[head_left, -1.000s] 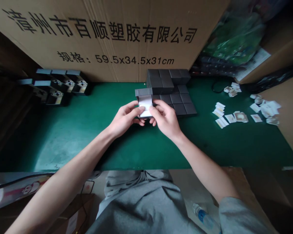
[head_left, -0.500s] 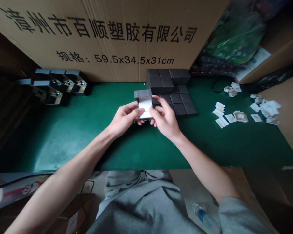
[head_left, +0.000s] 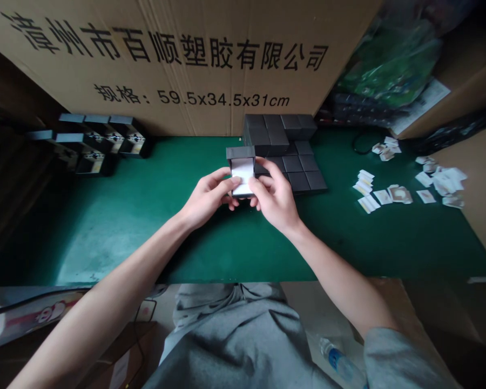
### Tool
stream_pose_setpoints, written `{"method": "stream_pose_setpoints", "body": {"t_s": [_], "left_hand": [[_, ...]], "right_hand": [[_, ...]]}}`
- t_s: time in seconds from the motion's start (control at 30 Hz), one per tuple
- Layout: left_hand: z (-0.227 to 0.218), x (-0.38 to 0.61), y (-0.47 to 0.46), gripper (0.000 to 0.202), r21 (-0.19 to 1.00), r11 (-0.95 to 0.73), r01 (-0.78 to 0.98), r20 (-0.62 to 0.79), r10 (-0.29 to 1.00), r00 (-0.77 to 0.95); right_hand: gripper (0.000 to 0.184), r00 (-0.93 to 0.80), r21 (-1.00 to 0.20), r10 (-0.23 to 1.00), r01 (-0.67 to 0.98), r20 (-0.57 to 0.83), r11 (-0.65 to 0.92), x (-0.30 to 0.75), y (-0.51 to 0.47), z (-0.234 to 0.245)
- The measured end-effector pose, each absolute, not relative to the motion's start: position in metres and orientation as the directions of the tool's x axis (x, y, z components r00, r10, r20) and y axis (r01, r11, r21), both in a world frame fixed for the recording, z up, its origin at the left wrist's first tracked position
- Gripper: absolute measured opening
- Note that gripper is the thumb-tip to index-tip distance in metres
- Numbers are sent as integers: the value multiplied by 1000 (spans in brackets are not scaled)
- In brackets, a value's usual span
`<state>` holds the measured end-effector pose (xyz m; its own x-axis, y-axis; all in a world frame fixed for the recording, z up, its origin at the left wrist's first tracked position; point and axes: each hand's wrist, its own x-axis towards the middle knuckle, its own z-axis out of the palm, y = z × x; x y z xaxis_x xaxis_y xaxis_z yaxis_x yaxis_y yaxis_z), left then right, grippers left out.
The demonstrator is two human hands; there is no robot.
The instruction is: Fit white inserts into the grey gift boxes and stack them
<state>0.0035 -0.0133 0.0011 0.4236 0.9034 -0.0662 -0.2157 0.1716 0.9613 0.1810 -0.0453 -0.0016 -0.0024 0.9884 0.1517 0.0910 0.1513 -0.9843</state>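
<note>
Both hands hold a small open dark grey gift box (head_left: 240, 153) above the green mat, its lid standing up at the far side and its white inside (head_left: 242, 177) facing me. My left hand (head_left: 207, 197) grips the box's left side, with the thumb lying across the white inside. My right hand (head_left: 273, 194) holds the right side, its fingers reaching up along the box's edge. Just behind the box lies a block of closed dark grey boxes (head_left: 294, 165), partly hidden by the held box and my right hand.
Several open grey boxes (head_left: 101, 141) stand on the green mat (head_left: 105, 227) at the left. Loose white paper cards (head_left: 441, 181) lie scattered at the right. A large printed cardboard carton (head_left: 166, 65) stands along the back. A water bottle (head_left: 338, 361) lies by my grey-clothed lap (head_left: 235, 346).
The box has shifted slightly to the right and turned a little in my hands. My right fingers have moved farther up its right side.
</note>
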Motion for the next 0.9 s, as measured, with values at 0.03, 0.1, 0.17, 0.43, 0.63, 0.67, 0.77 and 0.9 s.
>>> {"method": "stream_pose_setpoints", "body": {"t_s": [0.03,0.1,0.17,0.43,0.63,0.67,0.77,0.9], "left_hand": [[1,3,-13,29,960,178,-215,-69,898,434],[1,3,-14,30,960,186,-208,-71,884,463],[2,2,-15,32,963,191,-190,-75,867,493],[6,1,-16,35,962,200,-188,-68,838,542],[4,2,-16,42,957,233,-172,-98,820,564],[4,2,-16,43,957,236,-171,-99,815,571],[5,2,-16,43,956,241,-169,-102,809,578],[5,1,-16,43,954,239,-182,-95,813,574]], "right_hand": [[53,-3,-983,988,96,157,157,181,-46,-2],[54,-16,-981,986,99,166,167,181,-47,-2],[56,-33,-981,985,89,171,173,180,-48,-2],[56,-37,-980,981,43,192,194,178,-48,-1],[52,-25,-973,978,97,206,207,180,-48,-3],[52,-25,-973,978,98,209,210,180,-48,-3],[53,-28,-972,978,101,208,210,180,-48,-4],[53,-29,-974,979,98,204,206,179,-48,-3]]}}
